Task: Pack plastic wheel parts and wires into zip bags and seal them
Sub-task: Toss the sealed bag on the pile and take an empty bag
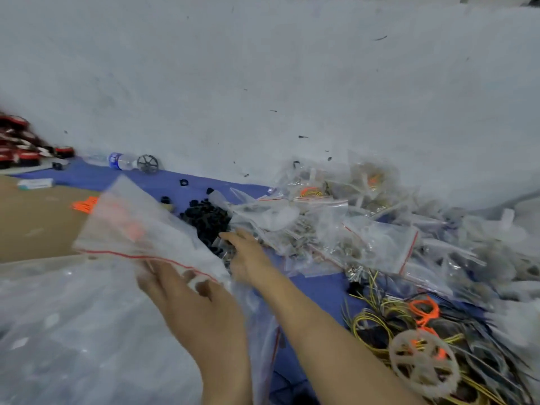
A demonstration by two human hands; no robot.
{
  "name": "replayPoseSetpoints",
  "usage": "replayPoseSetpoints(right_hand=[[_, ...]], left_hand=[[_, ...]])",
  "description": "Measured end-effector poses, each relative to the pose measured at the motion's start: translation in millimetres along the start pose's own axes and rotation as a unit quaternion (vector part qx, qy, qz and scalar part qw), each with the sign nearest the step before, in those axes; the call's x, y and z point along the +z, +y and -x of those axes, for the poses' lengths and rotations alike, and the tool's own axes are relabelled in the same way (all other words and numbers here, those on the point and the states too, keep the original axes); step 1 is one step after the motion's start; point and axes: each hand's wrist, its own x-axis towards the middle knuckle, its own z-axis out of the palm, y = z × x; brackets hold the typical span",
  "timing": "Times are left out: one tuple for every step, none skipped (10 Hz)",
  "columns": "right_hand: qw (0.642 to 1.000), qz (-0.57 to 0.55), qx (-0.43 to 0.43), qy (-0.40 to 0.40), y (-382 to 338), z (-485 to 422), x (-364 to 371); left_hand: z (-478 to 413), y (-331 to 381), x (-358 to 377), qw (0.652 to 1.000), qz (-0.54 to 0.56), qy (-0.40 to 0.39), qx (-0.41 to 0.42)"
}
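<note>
My left hand (193,302) grips the red-striped mouth of a clear zip bag (137,226), which stands up blurred with something orange inside. My right hand (248,252) reaches forward with its fingers stretched out, touching the edge of a heap of small black plastic parts (207,220). A pile of filled zip bags (350,229) lies to the right. Yellow and black wires (377,320) with orange ties and a pale spoked plastic wheel (423,363) lie at the lower right.
A blue cloth (318,287) covers the work surface, against a white wall. A large clear plastic sheet (73,331) fills the lower left. A water bottle (119,160), a grey wheel (148,164), red items (17,144) and brown cardboard (32,223) sit at the left.
</note>
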Motion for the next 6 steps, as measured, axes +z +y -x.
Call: replayPoseSetpoints(right_hand=[[0.996,0.084,0.036,-0.005,14.0,-22.2,15.6],[0.988,0.142,0.064,0.018,23.9,-27.7,24.8],[0.981,0.172,0.083,0.043,23.5,-26.9,28.0],[0.972,0.213,0.068,0.069,15.9,-25.0,26.4],[0.966,0.252,0.033,0.047,11.1,-27.5,26.2],[0.968,0.245,0.048,-0.009,9.5,-29.4,20.2]], left_hand=[[6.7,0.1,5.1,0.999,-0.007,-0.023,-0.037],[5.2,-11.1,8.5,0.996,-0.021,-0.065,-0.064],[4.7,-7.7,10.3,0.994,0.002,-0.063,-0.087],[7.1,-4.4,10.1,0.996,0.011,-0.040,-0.073],[3.8,-9.2,8.0,0.998,0.014,-0.033,-0.051],[3.7,-14.6,7.7,0.998,0.013,-0.040,-0.046]])
